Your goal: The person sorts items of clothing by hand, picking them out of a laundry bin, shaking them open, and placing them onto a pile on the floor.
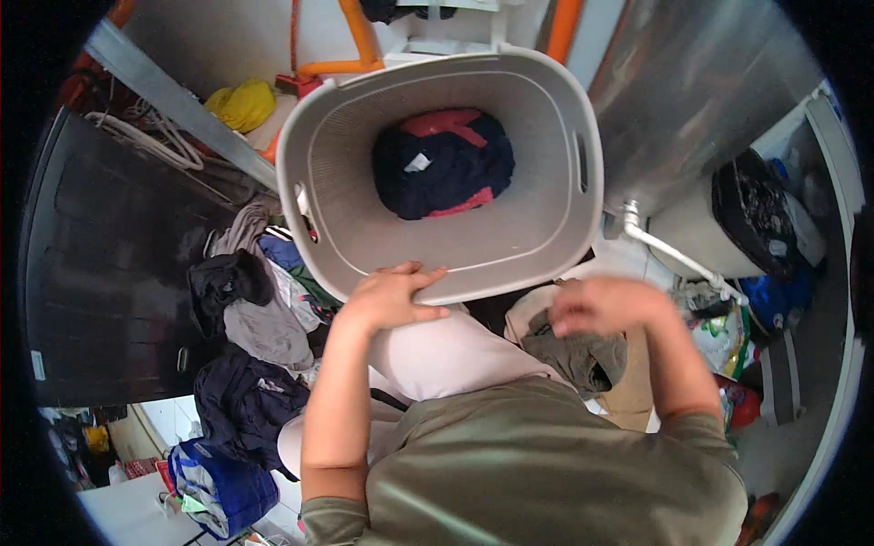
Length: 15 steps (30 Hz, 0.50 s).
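A grey plastic laundry basket stands before me, its opening towards me. Dark navy and red clothes lie at its bottom, with a white tag showing. My left hand straddles the basket's near rim, fingers over the inner side and thumb outside. To the right of the rim, my right hand is blurred, its fingers partly curled. Below that hand in the picture lies a grey-green garment; whether they touch is unclear. Nothing is plainly seen in the right hand.
Piled clothes and a dark garment lie at left, beside a black panel. A blue bag sits lower left. At right are a metal cylinder, a white pipe and a bin with a black liner.
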Each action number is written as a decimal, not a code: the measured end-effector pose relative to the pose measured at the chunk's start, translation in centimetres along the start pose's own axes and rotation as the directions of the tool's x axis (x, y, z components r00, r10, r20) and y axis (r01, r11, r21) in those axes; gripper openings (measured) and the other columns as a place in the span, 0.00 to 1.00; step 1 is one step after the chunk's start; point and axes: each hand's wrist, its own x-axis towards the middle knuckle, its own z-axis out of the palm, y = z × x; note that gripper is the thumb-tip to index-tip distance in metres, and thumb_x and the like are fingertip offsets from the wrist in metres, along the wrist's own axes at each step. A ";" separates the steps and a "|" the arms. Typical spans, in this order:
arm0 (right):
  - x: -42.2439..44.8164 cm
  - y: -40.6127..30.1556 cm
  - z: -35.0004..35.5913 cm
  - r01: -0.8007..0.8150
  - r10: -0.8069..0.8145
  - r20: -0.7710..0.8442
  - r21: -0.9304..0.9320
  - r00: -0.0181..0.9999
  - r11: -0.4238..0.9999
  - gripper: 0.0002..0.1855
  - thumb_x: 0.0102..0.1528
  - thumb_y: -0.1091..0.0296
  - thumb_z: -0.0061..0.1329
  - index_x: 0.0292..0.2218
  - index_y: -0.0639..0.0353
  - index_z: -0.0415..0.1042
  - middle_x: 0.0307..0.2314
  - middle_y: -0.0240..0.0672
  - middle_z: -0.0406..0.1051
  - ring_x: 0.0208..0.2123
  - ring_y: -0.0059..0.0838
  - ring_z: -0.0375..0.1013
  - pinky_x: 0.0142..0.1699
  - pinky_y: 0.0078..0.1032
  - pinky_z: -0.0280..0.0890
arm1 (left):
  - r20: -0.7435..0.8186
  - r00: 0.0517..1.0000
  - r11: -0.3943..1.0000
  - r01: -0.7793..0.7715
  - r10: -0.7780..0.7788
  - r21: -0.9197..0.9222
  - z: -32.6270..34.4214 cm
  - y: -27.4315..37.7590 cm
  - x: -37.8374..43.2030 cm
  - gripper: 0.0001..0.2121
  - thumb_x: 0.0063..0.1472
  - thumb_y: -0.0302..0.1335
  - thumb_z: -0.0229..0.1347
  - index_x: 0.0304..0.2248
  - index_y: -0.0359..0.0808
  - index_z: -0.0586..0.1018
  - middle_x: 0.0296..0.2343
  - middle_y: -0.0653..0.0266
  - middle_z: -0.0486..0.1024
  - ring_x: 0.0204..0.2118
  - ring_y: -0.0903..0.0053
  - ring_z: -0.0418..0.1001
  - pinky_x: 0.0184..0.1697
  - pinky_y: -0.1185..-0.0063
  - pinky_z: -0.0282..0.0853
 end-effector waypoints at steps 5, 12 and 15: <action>18.0 -4.0 -11.2 -0.269 0.061 -0.413 -0.468 0.909 0.842 0.15 0.50 0.60 0.53 0.36 0.61 0.73 0.34 0.48 0.73 0.39 0.45 0.73 0.42 0.37 0.67 | -0.062 0.998 0.997 0.019 -0.014 0.073 -0.1 0.3 -0.3 0.32 0.48 0.56 0.55 0.54 0.61 0.68 0.51 0.49 0.65 0.51 0.56 0.67 0.55 0.70 0.61; 35.7 15.2 -5.4 -0.569 0.398 -0.603 -0.114 0.691 0.814 0.68 0.37 0.48 0.65 0.61 0.66 0.29 0.52 0.59 0.58 0.56 0.45 0.59 0.60 0.32 0.54 | 0.013 1.000 0.994 0.026 -0.028 0.109 -1.3 0.4 -0.7 0.35 0.47 0.60 0.54 0.55 0.61 0.66 0.52 0.50 0.64 0.52 0.55 0.66 0.55 0.69 0.60; 36.3 19.5 -1.2 -0.491 0.398 -0.306 -0.348 0.865 0.798 0.52 0.42 0.52 0.63 0.59 0.64 0.49 0.50 0.53 0.63 0.46 0.48 0.69 0.51 0.36 0.65 | -0.030 0.996 0.989 -0.080 0.084 0.125 -0.7 -0.2 -0.8 0.36 0.47 0.61 0.53 0.55 0.56 0.66 0.52 0.50 0.64 0.54 0.56 0.64 0.56 0.68 0.60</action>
